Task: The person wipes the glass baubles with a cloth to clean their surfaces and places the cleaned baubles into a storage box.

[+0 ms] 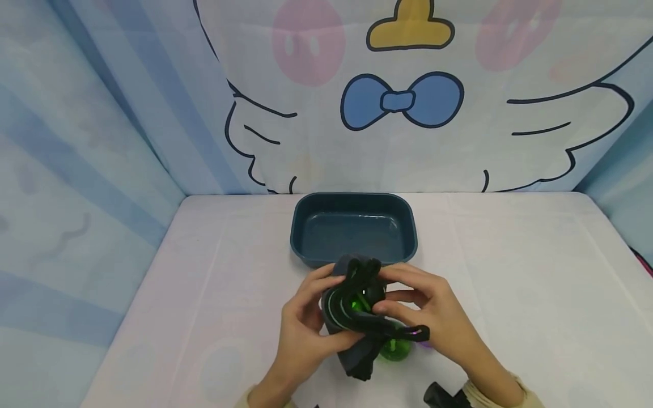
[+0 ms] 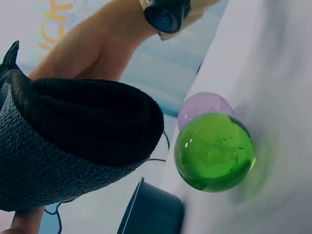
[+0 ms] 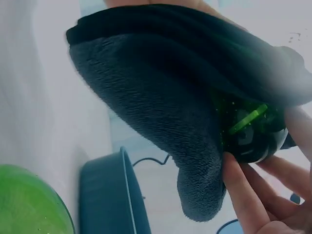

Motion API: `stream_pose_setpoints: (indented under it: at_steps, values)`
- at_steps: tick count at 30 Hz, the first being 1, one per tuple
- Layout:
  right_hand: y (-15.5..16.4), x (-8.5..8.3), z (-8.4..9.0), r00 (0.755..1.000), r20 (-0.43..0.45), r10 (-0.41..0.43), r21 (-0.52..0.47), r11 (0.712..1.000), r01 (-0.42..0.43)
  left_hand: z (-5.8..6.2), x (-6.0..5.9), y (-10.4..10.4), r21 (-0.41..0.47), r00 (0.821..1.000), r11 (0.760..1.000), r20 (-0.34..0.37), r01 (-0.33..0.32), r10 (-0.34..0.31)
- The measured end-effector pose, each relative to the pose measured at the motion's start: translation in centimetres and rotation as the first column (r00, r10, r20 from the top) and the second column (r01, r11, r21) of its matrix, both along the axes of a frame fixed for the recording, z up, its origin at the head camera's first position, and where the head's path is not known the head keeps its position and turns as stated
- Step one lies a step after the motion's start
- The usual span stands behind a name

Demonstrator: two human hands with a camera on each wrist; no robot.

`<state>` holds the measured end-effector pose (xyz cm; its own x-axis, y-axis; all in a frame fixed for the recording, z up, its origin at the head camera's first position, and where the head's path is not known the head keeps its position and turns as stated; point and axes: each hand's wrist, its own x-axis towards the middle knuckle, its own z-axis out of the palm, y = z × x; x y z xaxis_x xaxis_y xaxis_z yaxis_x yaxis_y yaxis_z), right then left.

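Observation:
In the head view my left hand [image 1: 306,326] grips a dark grey, fuzzy cloth [image 1: 357,360] with black folds, fingers on the far side and thumb on the near side. My right hand [image 1: 433,303] reaches in from the right and pinches a clear green ball [image 3: 248,131] that sits in the fold, partly covered by the fabric. A second green ball [image 2: 214,152] lies on the table below the cloth. Behind it in the left wrist view is a purple ball [image 2: 204,106], mostly hidden in the head view.
A dark blue rectangular basin [image 1: 352,198] stands just beyond the hands. The white table [image 1: 535,272] reaches back to a printed curtain [image 1: 403,158]. A black camera [image 1: 441,395] is by the right wrist.

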<state>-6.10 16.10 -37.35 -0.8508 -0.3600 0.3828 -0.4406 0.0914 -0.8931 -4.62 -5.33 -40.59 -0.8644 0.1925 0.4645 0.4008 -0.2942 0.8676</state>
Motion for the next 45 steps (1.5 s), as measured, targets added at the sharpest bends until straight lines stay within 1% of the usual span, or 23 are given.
stream_pose_setpoints:
  at_steps: [3,5,8,9,11,13,15,17,20,22,25,27,30,33,35,37,40,42,43,45]
  values:
    - [0.1,-0.1,0.1,0.999,-0.032,0.012,-0.003,1.0,-0.012,0.0,-0.1,0.0,0.03,0.999,0.999,0.034,-0.012,0.011]
    - [0.2,-0.2,0.2,0.996,-0.08,0.037,0.009,0.999,-0.036,0.0,-0.1,-0.1,0.051,0.998,0.999,0.06,-0.018,0.015]
    - [0.5,-0.5,0.2,0.981,-0.182,0.074,0.076,0.995,-0.061,-0.1,-0.2,-0.1,0.079,0.995,0.997,0.101,-0.016,0.008]
    - [0.5,-0.6,0.1,0.972,-0.222,0.079,0.107,0.993,-0.057,-0.1,-0.3,-0.1,0.083,0.994,0.996,0.109,-0.017,0.008]
    - [0.4,-0.7,0.0,0.96,-0.271,0.071,0.159,0.987,-0.028,-0.1,-0.2,-0.2,0.085,0.993,0.996,0.12,-0.019,0.009]
    - [0.2,-0.6,-0.1,0.951,-0.305,0.058,0.179,0.984,-0.002,-0.2,-0.2,-0.2,0.081,0.994,0.997,0.113,-0.02,0.011]
    - [0.0,-0.5,-0.3,0.95,-0.308,0.042,0.175,0.985,0.013,-0.2,-0.2,-0.3,0.069,0.996,0.997,0.094,-0.016,0.009]
    - [-0.1,-0.4,-0.3,0.958,-0.286,0.039,0.14,0.99,0.001,-0.2,-0.2,-0.3,0.059,0.997,0.998,0.071,-0.004,0.0]
    - [-0.1,-0.1,-0.3,0.98,-0.194,0.05,0.064,0.997,-0.038,-0.2,-0.2,-0.3,0.048,0.999,0.999,0.046,0.02,-0.023]
    - [-0.1,0.0,-0.2,0.991,-0.126,0.048,0.018,0.999,-0.046,-0.1,-0.2,-0.3,0.044,0.999,0.998,0.033,0.034,-0.036]
    - [-0.2,0.2,-0.2,1.0,-0.028,0.011,-0.011,1.0,-0.012,-0.1,-0.2,-0.3,0.042,0.999,0.998,0.018,0.04,-0.041]
    - [-0.2,0.3,-0.2,1.0,0.0,-0.02,-0.011,1.0,0.02,0.0,-0.2,-0.3,0.042,0.999,0.999,0.024,0.025,-0.026]
    - [-0.2,0.3,-0.2,0.999,-0.02,-0.035,0.006,0.999,0.035,0.1,-0.2,-0.2,0.035,0.999,0.999,0.053,-0.014,0.012]
    - [0.0,0.3,-0.2,0.993,-0.118,-0.02,0.064,0.998,0.028,0.1,-0.2,-0.1,0.021,0.996,0.999,0.083,-0.046,0.044]
    - [0.0,0.1,-0.3,0.984,-0.181,0.001,0.12,0.993,0.021,0.2,-0.2,-0.1,0.015,0.994,0.998,0.098,-0.059,0.057]
    - [0.0,0.0,-0.3,0.97,-0.242,0.014,0.166,0.986,0.027,0.2,-0.2,-0.1,0.006,0.993,0.997,0.095,-0.072,0.071]
    - [-0.3,0.0,-0.4,0.948,-0.316,0.022,0.196,0.98,0.042,0.2,-0.2,-0.2,-0.002,0.994,0.997,0.08,-0.08,0.08]
    - [-0.5,0.0,-0.5,0.941,-0.339,0.011,0.192,0.98,0.058,0.2,-0.2,-0.2,-0.006,0.994,0.997,0.073,-0.075,0.076]
    - [-0.5,0.1,-0.5,0.941,-0.339,0.004,0.188,0.98,0.063,0.1,-0.2,-0.2,-0.004,0.995,0.998,0.071,-0.068,0.068]
    - [-0.5,0.2,-0.5,0.957,-0.291,0.0,0.167,0.985,0.05,0.1,-0.2,-0.2,-0.001,0.996,0.999,0.07,-0.052,0.052]
